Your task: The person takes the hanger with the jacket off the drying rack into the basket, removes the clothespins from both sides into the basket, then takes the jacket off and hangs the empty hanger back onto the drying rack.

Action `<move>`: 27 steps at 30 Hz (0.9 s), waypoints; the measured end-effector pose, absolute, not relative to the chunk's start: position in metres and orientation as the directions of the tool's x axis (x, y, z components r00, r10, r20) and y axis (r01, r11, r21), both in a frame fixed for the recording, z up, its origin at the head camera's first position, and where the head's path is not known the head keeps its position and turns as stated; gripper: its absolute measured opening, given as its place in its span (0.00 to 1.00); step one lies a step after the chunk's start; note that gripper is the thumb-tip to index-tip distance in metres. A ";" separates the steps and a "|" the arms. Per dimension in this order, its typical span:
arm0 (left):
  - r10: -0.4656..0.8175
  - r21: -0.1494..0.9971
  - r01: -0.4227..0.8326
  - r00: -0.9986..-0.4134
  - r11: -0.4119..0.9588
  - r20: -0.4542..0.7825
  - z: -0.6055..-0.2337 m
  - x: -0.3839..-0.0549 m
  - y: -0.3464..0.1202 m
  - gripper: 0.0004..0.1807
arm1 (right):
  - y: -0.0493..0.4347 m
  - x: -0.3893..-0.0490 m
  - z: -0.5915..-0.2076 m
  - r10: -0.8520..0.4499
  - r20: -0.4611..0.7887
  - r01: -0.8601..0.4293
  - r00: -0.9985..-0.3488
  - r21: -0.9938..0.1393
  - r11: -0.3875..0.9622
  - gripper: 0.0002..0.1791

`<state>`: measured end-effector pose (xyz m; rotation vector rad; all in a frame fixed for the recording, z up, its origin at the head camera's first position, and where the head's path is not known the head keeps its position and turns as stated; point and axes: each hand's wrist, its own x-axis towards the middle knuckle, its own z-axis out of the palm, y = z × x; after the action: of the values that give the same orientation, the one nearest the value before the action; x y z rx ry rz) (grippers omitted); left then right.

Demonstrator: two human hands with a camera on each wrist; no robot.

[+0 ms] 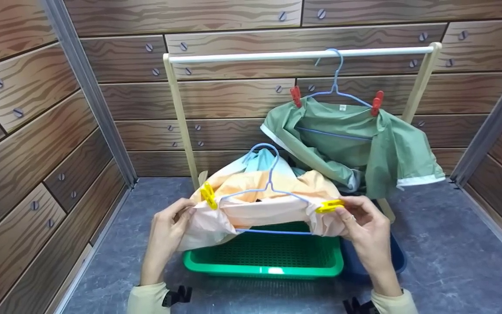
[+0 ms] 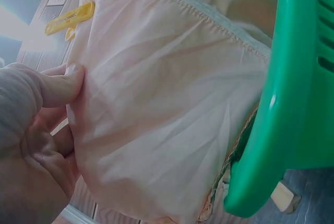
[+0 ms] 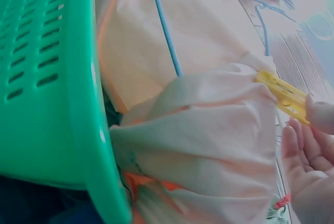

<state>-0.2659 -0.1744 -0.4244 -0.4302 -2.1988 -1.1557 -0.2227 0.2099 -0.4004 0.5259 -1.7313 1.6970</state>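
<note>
A pale peach shirt [image 1: 273, 212] with a light blue part hangs on a blue wire hanger [image 1: 270, 174] over the green basket. Yellow clothespins clip both its shoulders: a left one [image 1: 208, 195] and a right one [image 1: 329, 206]. With thumb and fingers, my left hand [image 1: 168, 233] pinches the shirt's left edge, just below the left clothespin, as the left wrist view shows up close. On the other side my right hand [image 1: 369, 233] pinches the outer end of the right clothespin, the thumb lying on it in the right wrist view.
Behind stands a rack with a white rail [image 1: 251, 56]. On it a green shirt [image 1: 342, 139] hangs from a second blue hanger with red clothespins [image 1: 377, 103]. Below the peach shirt is the green basket [image 1: 264, 272], with a dark blue basket [image 1: 397, 253] beside it. Wood-patterned walls surround the grey floor.
</note>
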 end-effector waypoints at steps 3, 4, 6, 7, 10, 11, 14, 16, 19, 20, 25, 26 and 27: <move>0.005 0.632 0.547 -0.758 0.549 0.652 -0.424 -0.267 -0.173 0.05 | 0.216 -0.229 -0.406 0.187 0.698 -0.712 -0.692 -0.702 -0.012 0.14; 0.006 0.632 0.551 -0.757 0.544 0.654 -0.424 -0.268 -0.173 0.05 | 0.217 -0.231 -0.408 0.198 0.699 -0.718 -0.688 -0.695 -0.039 0.14; 0.010 0.633 0.559 -0.754 0.535 0.657 -0.423 -0.268 -0.172 0.05 | 0.221 -0.235 -0.411 0.220 0.694 -0.721 -0.686 -0.689 -0.076 0.14; 0.011 0.636 0.561 -0.755 0.530 0.656 -0.423 -0.268 -0.172 0.04 | 0.222 -0.236 -0.411 0.230 0.689 -0.720 -0.688 -0.688 -0.091 0.14; 0.016 0.627 0.571 -0.746 0.530 0.666 -0.422 -0.268 -0.171 0.04 | 0.224 -0.237 -0.413 0.257 0.669 -0.712 -0.698 -0.688 -0.140 0.14; 0.017 0.621 0.575 -0.741 0.533 0.671 -0.423 -0.268 -0.172 0.03 | 0.224 -0.237 -0.413 0.265 0.663 -0.710 -0.700 -0.686 -0.160 0.14; 0.017 0.605 0.585 -0.726 0.540 0.687 -0.424 -0.268 -0.174 0.03 | 0.227 -0.236 -0.412 0.292 0.653 -0.713 -0.699 -0.670 -0.207 0.14; 0.008 0.605 0.583 -0.724 0.542 0.690 -0.424 -0.267 -0.176 0.03 | 0.230 -0.235 -0.411 0.315 0.650 -0.720 -0.692 -0.654 -0.233 0.14; -0.009 0.616 0.569 -0.731 0.545 0.683 -0.424 -0.267 -0.178 0.04 | 0.237 -0.233 -0.407 0.347 0.650 -0.733 -0.676 -0.642 -0.226 0.14; -0.016 0.620 0.562 -0.733 0.548 0.680 -0.424 -0.266 -0.179 0.04 | 0.240 -0.232 -0.406 0.354 0.652 -0.738 -0.670 -0.637 -0.223 0.14; -0.038 0.632 0.542 -0.741 0.554 0.670 -0.422 -0.265 -0.180 0.04 | 0.257 -0.222 -0.400 0.333 0.688 -0.752 -0.645 -0.650 -0.111 0.15; -0.041 0.630 0.542 -0.739 0.556 0.672 -0.421 -0.265 -0.180 0.04 | 0.261 -0.220 -0.398 0.326 0.697 -0.753 -0.639 -0.653 -0.081 0.15; -0.045 0.629 0.542 -0.737 0.558 0.674 -0.421 -0.265 -0.180 0.04 | 0.264 -0.217 -0.397 0.319 0.704 -0.754 -0.635 -0.654 -0.057 0.14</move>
<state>-0.2645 -0.1801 -0.4208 -0.3968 -2.1420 -1.1648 -0.2170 0.2642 -0.3965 0.4870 -1.4549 1.7896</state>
